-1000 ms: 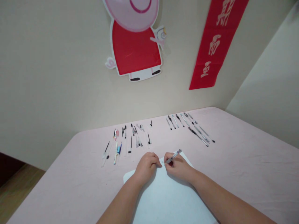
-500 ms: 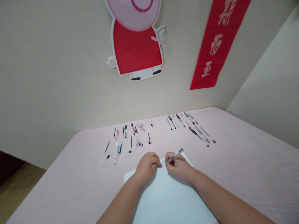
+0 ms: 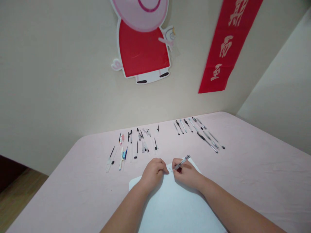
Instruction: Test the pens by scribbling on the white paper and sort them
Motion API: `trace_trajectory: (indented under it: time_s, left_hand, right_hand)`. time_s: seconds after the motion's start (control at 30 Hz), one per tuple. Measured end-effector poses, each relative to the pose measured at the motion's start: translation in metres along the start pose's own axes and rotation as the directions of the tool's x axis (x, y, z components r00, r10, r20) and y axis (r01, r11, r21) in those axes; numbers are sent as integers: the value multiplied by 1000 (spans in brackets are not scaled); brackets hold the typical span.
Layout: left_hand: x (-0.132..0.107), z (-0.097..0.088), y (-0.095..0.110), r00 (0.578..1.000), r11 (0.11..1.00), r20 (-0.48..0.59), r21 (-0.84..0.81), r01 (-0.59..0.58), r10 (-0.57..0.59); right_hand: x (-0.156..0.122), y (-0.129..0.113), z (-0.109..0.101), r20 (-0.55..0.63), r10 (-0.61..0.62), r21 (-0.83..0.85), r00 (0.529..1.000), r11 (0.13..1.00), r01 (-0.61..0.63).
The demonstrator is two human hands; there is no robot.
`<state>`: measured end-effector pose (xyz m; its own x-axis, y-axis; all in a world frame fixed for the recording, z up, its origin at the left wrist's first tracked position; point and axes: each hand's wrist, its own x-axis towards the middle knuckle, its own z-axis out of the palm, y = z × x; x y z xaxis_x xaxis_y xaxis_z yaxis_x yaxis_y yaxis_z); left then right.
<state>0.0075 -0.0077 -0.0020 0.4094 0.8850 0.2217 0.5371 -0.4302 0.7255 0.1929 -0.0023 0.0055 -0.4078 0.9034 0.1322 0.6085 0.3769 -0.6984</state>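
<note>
A large white sheet of paper (image 3: 179, 207) lies on the table in front of me, with small dark marks near its top edge. My left hand (image 3: 154, 173) rests on the upper left part of the sheet, its fingers curled in and the thumb side facing the marks. No object shows in it, though the fingers' undersides are hidden. Just to its right, my right hand (image 3: 186, 173) is closed round a clear-barrelled pen (image 3: 182, 162). The pen slants up to the right, and its lower end is down at the paper by the marks.
Several pen parts, such as refills (image 3: 137, 147), caps and a blue-and-white pen piece (image 3: 121, 158), lie behind the sheet to the left. Several whole pens (image 3: 207, 141) lie at the back right. The pink-covered table (image 3: 252, 161) meets a wall (image 3: 73, 81).
The hands, pen and sheet keep nearly the same positions. The whole view has shifted very slightly. A few more faint marks seem to show between the hands.
</note>
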Motion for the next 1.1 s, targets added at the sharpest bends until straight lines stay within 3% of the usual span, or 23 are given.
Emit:
trace_trajectory:
  time_s: [0.43,0.7,1.1]
  left_hand:
    - [0,-1,2,1000,1000,3,-3,12,-12]
    - [0,-3,4,1000,1000,3,-4,23,-23]
    - [1,-3,7,999,999,-17,-5,34,-34]
  right_hand:
    - [-1,-1,-1,4,-25,35,1000,999,25]
    - [3,6,-2,-121,99,275,988,960,-62]
    - [7,7,-2,-157,71,315,985,949,-18]
